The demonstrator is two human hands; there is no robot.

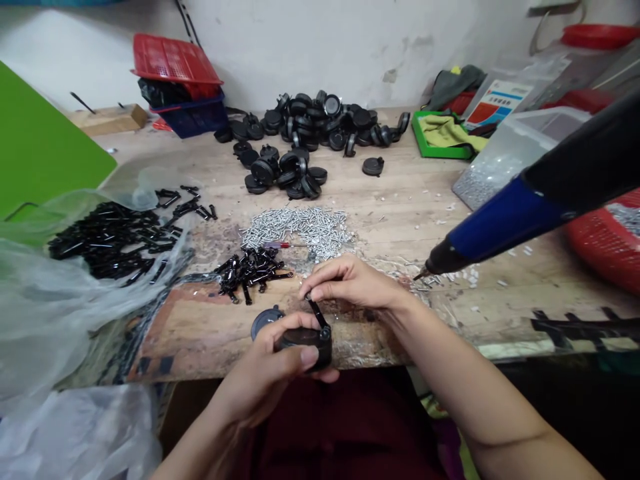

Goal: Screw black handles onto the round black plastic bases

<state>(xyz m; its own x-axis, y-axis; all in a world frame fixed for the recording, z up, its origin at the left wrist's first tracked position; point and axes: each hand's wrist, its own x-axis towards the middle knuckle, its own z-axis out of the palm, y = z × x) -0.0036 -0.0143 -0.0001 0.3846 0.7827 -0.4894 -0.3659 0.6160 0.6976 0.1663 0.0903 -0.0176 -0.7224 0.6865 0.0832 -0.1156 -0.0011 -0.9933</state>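
My left hand (280, 353) is wrapped round a black round wheel-like part (305, 343) above the table's front edge. A short black arm (316, 312) stands up at a slant from the lug on this part. The arm's upper end is pinched between the thumb and fingertips of my right hand (345, 283). Just behind my left hand, another black round part (265, 320) lies on the table. A heap of glossy black arms (253, 272) is close by on the left. Past my right hand lies a pile of silver screws (300, 227), with a small screwdriver (285, 245) in it.
A blue and black power screwdriver (500, 213) hangs at the right, tip low. Many black round parts (300, 120) are heaped at the back. A plastic bag (125, 233) of black arms lies left. A red basket (610, 247) and clear bin (500, 153) stand right.
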